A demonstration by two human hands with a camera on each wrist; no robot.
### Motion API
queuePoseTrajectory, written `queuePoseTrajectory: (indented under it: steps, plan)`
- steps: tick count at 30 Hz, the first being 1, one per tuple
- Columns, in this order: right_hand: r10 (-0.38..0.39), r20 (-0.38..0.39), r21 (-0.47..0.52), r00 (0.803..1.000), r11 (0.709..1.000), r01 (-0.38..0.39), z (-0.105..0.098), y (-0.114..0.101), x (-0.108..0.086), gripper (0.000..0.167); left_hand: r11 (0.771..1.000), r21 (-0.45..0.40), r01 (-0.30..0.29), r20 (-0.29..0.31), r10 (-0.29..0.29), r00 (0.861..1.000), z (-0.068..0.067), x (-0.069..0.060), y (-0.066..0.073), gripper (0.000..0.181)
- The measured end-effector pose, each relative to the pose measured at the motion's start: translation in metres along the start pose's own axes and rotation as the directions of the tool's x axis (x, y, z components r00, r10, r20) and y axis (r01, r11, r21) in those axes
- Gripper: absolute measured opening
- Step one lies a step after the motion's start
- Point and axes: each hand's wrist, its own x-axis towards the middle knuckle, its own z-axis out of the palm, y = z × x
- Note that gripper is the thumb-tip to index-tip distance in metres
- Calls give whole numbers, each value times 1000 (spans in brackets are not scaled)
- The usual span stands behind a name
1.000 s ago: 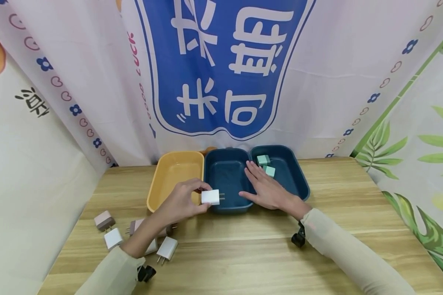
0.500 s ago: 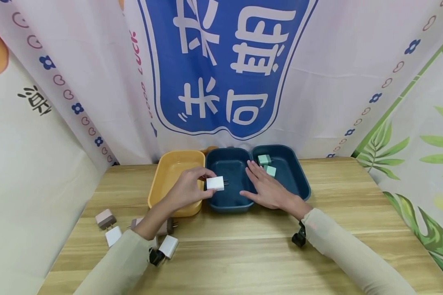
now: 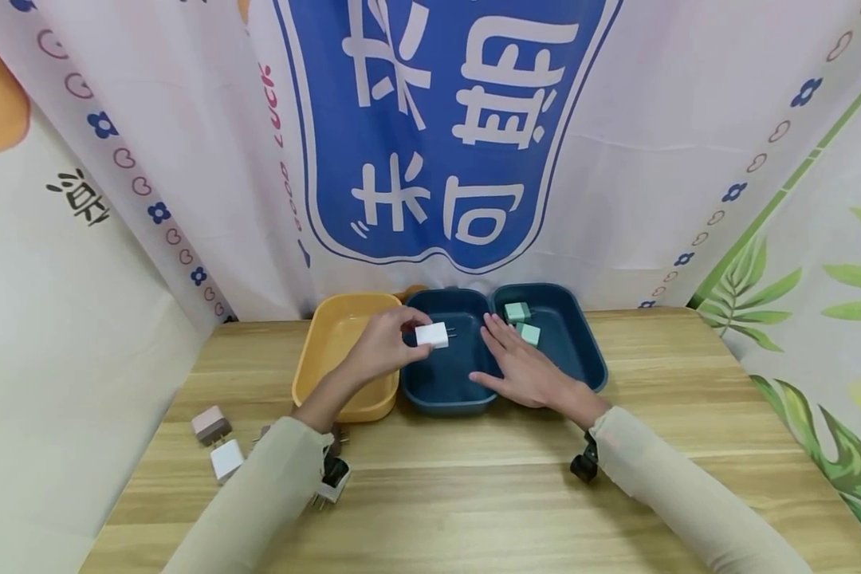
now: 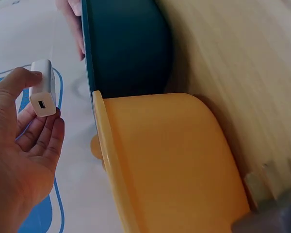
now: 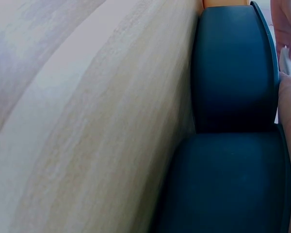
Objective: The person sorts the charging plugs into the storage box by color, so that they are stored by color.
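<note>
A white curtain (image 3: 617, 159) printed with a large blue panel is hung at twelve o'clock, behind a wood-grain table (image 3: 473, 494). Near the table's far edge, three trays are lined up: a middle blue tray (image 3: 448, 387), a yellow tray (image 3: 330, 351) at its nine o'clock and a right blue tray (image 3: 567, 339) at its three. The left sleeve (image 3: 258, 494) is stretched across the table from eight o'clock.

The right hand (image 3: 522, 368) is held over the rim between the two blue trays, fingers straight, grasping nothing; whether the rim is touched cannot be told. The left hand's (image 3: 383, 343) grip is narrowed to a pinch, with a white charger (image 3: 432, 336) held between thumb and fingers, above the middle blue tray and clear of its rim.

Two mint-green chargers (image 3: 516, 312) are contained in the right blue tray. Between eight and nine o'clock, a pink-and-brown charger (image 3: 211, 426) and a second white charger (image 3: 227, 461) are left loose; others are partly hidden by the sleeve.

The held charger could be dropped if the pinch, taken near one end, is loosened; loose chargers could be knocked if the sleeve is lowered. Its long axis is laid from nine to three o'clock: the prongs (image 3: 453, 332) are pointed at three, the socket (image 4: 41, 104) is turned to nine.
</note>
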Motion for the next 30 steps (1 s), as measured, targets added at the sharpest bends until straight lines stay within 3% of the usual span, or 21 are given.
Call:
queuePoseTrajectory:
  steps: [17, 25, 30]
  plan:
    - [17, 19, 1, 1000, 1000, -17, -1, -2, 0, 97, 999, -9, 53, 1, -53, 999, 14, 33, -16, 34]
    - [21, 24, 2, 999, 1000, -21, -1, -1, 0, 96, 1000, 13, 25, 11, -26, 1000, 23, 47, -24, 31]
    - [20, 22, -3, 1000, 1000, -20, -1, -1, 0, 97, 998, -16, 61, 40, -60, 997, 24, 51, -26, 31]
